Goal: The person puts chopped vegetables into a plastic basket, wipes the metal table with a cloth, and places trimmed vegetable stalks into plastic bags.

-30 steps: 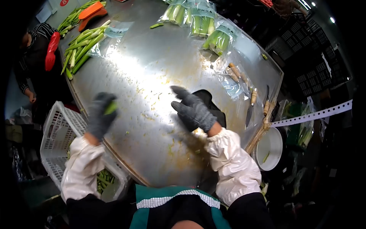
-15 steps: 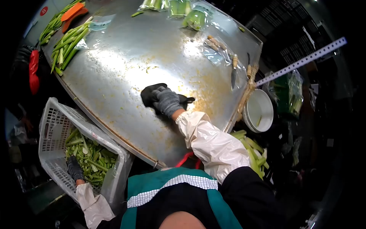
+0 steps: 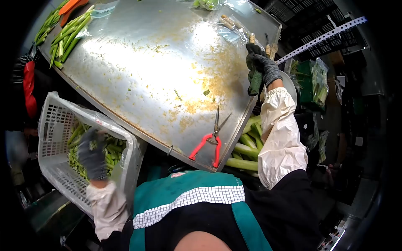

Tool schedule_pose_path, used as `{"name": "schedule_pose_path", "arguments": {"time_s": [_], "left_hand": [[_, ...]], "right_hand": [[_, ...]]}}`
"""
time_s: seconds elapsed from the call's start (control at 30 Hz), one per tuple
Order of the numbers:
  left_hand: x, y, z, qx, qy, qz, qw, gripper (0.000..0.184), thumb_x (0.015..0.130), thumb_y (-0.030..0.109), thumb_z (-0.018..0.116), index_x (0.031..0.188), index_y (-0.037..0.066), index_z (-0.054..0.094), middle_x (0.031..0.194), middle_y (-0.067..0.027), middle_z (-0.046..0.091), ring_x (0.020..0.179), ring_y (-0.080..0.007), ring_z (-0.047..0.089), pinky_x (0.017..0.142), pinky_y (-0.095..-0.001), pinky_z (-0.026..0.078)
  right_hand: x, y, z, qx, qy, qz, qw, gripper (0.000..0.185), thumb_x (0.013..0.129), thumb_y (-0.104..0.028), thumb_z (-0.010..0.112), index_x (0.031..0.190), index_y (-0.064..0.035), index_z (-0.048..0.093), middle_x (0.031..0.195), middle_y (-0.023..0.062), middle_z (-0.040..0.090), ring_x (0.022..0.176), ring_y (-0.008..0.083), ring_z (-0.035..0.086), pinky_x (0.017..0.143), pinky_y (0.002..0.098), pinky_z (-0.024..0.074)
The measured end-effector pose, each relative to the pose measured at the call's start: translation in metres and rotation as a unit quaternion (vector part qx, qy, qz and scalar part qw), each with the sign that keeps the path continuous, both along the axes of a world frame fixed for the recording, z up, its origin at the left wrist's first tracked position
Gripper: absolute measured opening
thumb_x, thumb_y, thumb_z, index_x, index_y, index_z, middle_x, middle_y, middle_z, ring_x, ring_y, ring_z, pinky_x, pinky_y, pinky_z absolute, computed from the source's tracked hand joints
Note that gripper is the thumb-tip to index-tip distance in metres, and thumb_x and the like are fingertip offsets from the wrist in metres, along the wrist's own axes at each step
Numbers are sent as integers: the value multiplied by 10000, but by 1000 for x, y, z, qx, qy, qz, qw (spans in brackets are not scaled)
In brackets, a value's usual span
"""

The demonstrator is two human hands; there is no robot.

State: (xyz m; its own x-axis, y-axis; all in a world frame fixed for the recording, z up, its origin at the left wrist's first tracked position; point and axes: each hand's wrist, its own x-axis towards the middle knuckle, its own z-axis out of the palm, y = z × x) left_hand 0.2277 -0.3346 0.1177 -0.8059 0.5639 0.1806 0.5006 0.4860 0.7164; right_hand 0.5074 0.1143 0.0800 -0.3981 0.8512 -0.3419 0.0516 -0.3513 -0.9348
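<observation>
My right hand (image 3: 270,69), in a grey glove, is closed on a dark cloth (image 3: 254,83) at the right edge of the metal table (image 3: 138,104). The cloth hangs in folds, and its exact shape is hard to make out. Over a white plastic crate (image 3: 50,138) with a clear liner hovers my left hand (image 3: 93,154), gloved and smeared by motion. Cut green stalk pieces (image 3: 116,150) fill the crate beneath it. Red-handled pruning shears (image 3: 212,140) lie at the table's near corner, blades apart. Yellowish residue and green scraps dot the tabletop.
Long green stalks (image 3: 69,39) and an orange tool (image 3: 72,9) lie at the far left. A knife (image 3: 252,37) and a clear bag (image 3: 234,27) are at the far right. Thick pale stalks (image 3: 247,146) sit beside the table, below a perforated metal bar (image 3: 322,39).
My right hand has moved from mid-table to the right edge with the dark cloth, uncovering the shears. My left hand has shifted right over the crate. The view has shifted slightly.
</observation>
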Motion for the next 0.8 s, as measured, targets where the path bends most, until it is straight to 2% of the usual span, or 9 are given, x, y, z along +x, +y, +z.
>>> {"name": "schedule_pose_path", "arguments": {"time_s": [0.07, 0.1, 0.17, 0.23, 0.33, 0.4, 0.47, 0.57, 0.8], "left_hand": [[55, 59, 2, -140, 49, -140, 979, 315, 690, 209, 682, 935, 47, 567, 810, -112, 590, 679, -211, 570, 632, -290, 468], [85, 84, 2, -235, -32, -176, 955, 546, 641, 403, 684, 1014, 32, 539, 941, -153, 574, 791, -279, 580, 709, -352, 455], [135, 113, -27, -267, -17, -331, 905, 696, 679, 535, 569, 1145, 30, 461, 1112, -216, 478, 1026, -322, 474, 857, -399, 378], [181, 138, -41, -393, -11, -372, 841, 840, 663, 582, 542, 1288, 90, 271, 1209, -184, 400, 1096, -339, 411, 852, -479, 344], [221, 156, -49, -457, -55, -387, 799, 820, 649, 456, 612, 1302, 133, 237, 1163, -172, 395, 1058, -349, 407, 817, -512, 340], [237, 153, -78, -439, -27, -371, 818, 839, 635, 438, 626, 1305, 129, 227, 1147, -185, 395, 1062, -363, 393, 810, -509, 351], [241, 156, -83, -423, -3, -349, 836, 859, 620, 420, 640, 1307, 126, 216, 1131, -197, 394, 1066, -377, 379, 804, -506, 362], [242, 157, -75, -417, -12, -298, 858, 849, 591, 323, 654, 1292, 103, 230, 1118, -216, 373, 1041, -374, 371, 812, -500, 357], [231, 147, -91, -305, -28, -255, 917, 892, 541, 289, 673, 1281, 73, 225, 1018, -217, 400, 954, -385, 395, 828, -459, 357]], "right_hand": [[14, 10, -9, -53, 39, -29, 997, 277, 739, -144, 558, 1006, -72, 558, 747, 31, 562, 578, 171, 515, 529, 287, 424], [23, 17, -16, -76, 64, -28, 995, 287, 737, -136, 556, 1017, -69, 556, 770, 29, 572, 601, 173, 532, 546, 287, 437], [32, 22, -22, -96, 43, -41, 994, 285, 727, -130, 567, 1004, -63, 559, 778, 31, 578, 596, 179, 541, 543, 283, 444], [24, 5, -8, -56, -43, -97, 993, 248, 684, -162, 627, 901, -53, 580, 744, 38, 568, 524, 176, 511, 485, 281, 420], [30, 25, -49, 70, -224, 23, 972, 312, 632, -229, 685, 872, -52, 594, 731, 49, 567, 560, 166, 502, 556, 286, 428], [42, 9, -93, 105, -121, 7, 987, 404, 647, -256, 673, 956, -12, 582, 796, 97, 593, 713, 210, 560, 690, 295, 440], [48, 0, -133, 316, -299, 60, 898, 497, 676, -281, 645, 1076, -9, 527, 972, 164, 570, 943, 262, 533, 825, 321, 407], [33, -41, -86, 318, -441, 64, 837, 653, 676, -333, 643, 1234, -105, 392, 1194, 187, 416, 1115, 316, 401, 945, 370, 318], [31, -47, -79, 358, -491, 116, 786, 744, 667, -388, 641, 1285, -137, 311, 1214, 178, 375, 1140, 339, 352, 964, 390, 284]]}}
